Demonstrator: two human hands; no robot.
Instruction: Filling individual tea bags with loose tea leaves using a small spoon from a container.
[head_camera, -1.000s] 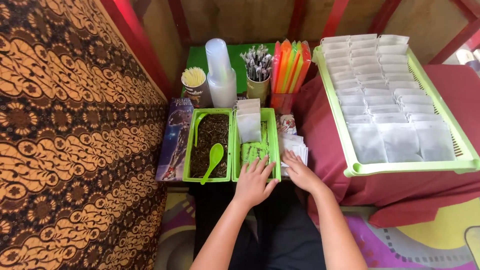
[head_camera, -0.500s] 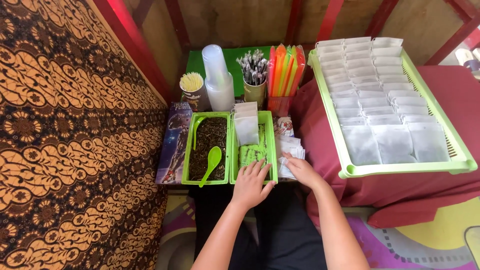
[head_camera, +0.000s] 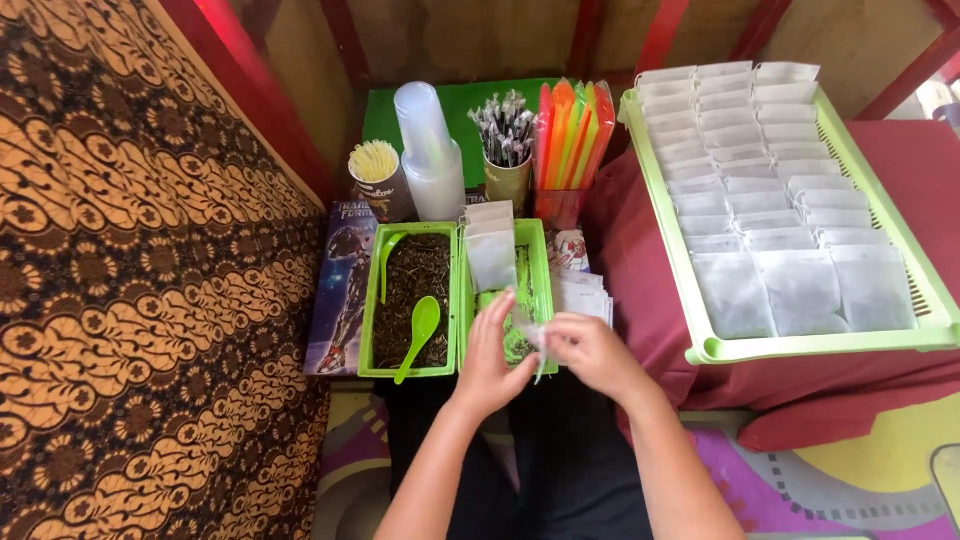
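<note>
Both hands, left (head_camera: 492, 352) and right (head_camera: 590, 352), pinch small clear bag (head_camera: 532, 335) over green tray (head_camera: 541, 262).

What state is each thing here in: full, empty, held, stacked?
Left green plastic box: filled with dark loose tea.
Green plastic spoon: resting in that tea.
Small clear plastic pouch: held by both hands.
Left hand: gripping pouch.
Right hand: gripping pouch.
Pale green tray: covered with filled white sachets.

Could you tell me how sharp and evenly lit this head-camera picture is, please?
Head view: soft daylight, no hard shadows; the white filled sachets on the pale green plastic tray look bright but readable; the left hand and right hand are slightly motion-blurred around a small clear sachet; the edges bow a little.
</note>
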